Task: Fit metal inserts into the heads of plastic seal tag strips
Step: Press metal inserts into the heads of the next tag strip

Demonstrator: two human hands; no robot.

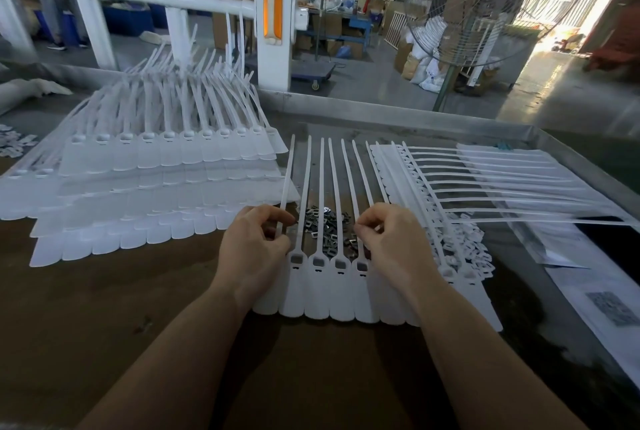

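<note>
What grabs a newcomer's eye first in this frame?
Probably the two hands, left hand and right hand, fingers curled over a connected strip of white seal tags at centre. Between them lies a dark pile of metal inserts. Next, the fanned stack of white tag strips to the left, tails pointing away.

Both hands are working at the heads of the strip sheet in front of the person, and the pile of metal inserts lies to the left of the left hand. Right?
Not quite. In the head view the metal inserts lie between the left hand and right hand, under the strip sheet.
</note>
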